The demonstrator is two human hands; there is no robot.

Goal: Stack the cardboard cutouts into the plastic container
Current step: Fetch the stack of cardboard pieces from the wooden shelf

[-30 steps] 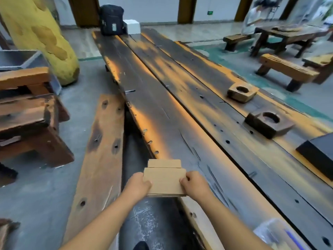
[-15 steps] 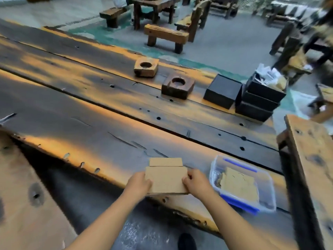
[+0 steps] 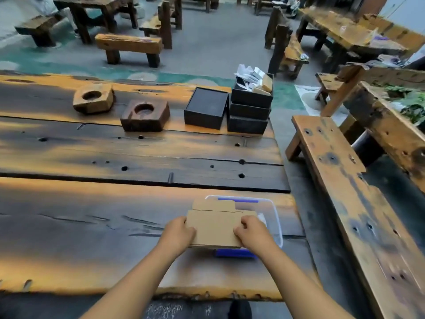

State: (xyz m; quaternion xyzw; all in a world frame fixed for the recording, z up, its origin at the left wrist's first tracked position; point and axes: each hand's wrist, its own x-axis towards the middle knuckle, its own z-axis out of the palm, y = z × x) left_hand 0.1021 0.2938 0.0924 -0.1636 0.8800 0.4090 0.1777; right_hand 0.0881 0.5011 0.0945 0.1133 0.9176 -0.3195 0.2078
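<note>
Both hands grip a flat stack of cutouts point(image 3: 215, 229), left hand point(image 3: 178, 232) on its left edge, right hand point(image 3: 249, 231) on its right edge, fingers clamped on the cardboard. A second ago the stack was held off the worktop's near-left edge with no container in view; half a second ago the container point(image 3: 274, 217) showed up to the right. Now the stack sits over its left part, blocking the inside. Worktop point(image 3: 92, 238) is underneath, black boxes point(image 3: 207, 107) far behind. Carry looks done; lowering in and letting go remain.
</note>
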